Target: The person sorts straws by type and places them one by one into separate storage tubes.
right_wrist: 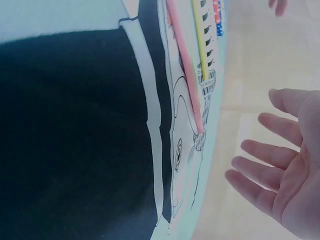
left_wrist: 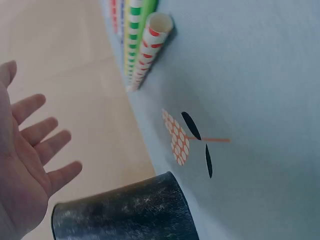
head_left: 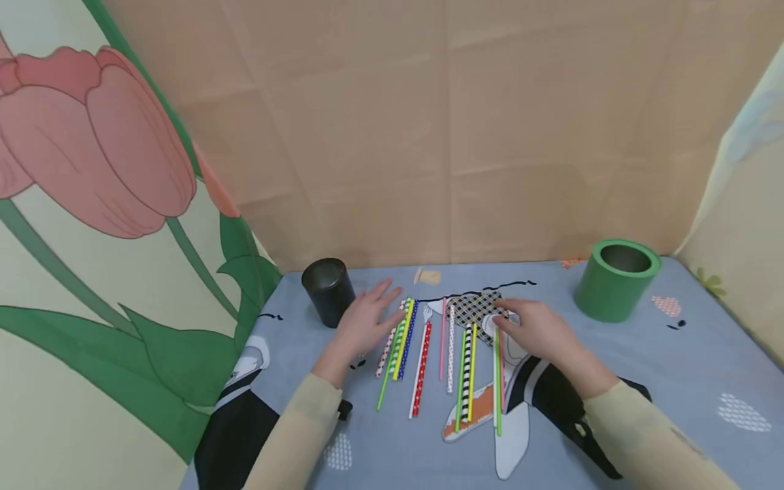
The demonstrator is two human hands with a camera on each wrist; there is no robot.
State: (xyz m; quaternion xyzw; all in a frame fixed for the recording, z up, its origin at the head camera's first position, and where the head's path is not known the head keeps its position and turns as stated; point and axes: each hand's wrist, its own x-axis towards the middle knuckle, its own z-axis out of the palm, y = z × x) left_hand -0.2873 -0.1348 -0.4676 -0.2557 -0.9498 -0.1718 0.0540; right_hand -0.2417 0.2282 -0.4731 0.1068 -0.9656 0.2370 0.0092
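Observation:
Several thin straws lie in a loose row on the cloth between my hands, some plain, others striped or dotted. My left hand [head_left: 364, 323], fingers spread, hovers at the row's left end, nearest a white straw with red marks [left_wrist: 150, 47] and a green-striped straw [head_left: 398, 348]. My right hand [head_left: 542, 333] is above the right end, close to a pink straw [right_wrist: 187, 65] and a light green straw [head_left: 499, 388]; its fingers are loosely extended. Both hands hold nothing. A red dotted straw [head_left: 422, 371] and a black-and-white striped straw [head_left: 467, 374] lie mid-row.
A black cup [head_left: 331, 292] stands upright left of the straws, beside my left hand. At the back right stands a thick-walled green cylindrical holder [head_left: 612, 289]. The blue printed cloth [head_left: 667, 381] meets a tan backdrop [head_left: 392, 150] behind.

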